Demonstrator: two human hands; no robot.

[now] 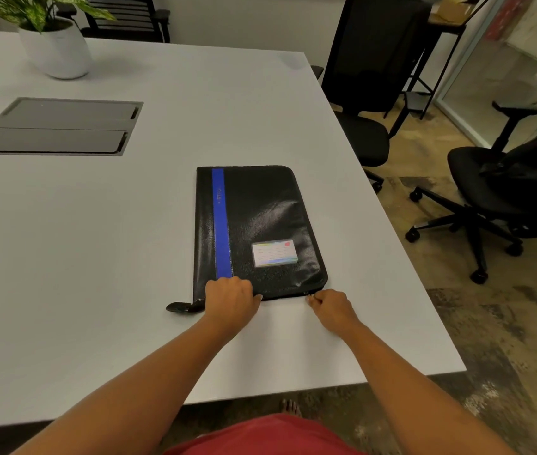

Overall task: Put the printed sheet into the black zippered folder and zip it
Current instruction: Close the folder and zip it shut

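Closed black zippered folder (260, 218) near the tabletop's (96, 257) right edge, long axis running away from the person. The left hand (231, 298), fingers curled, grips its near edge. The right hand (329, 307) pinches the zipper pull (307, 294) at the folder's near right corner.

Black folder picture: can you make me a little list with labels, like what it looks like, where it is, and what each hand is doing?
thing: black folder, lying closed and flat on the white table
markings: blue stripe, small label card
left hand: grips the folder's near edge
right hand: pinches the zipper pull by the near right corner
printed sheet: not in sight
also on table: potted plant, far left
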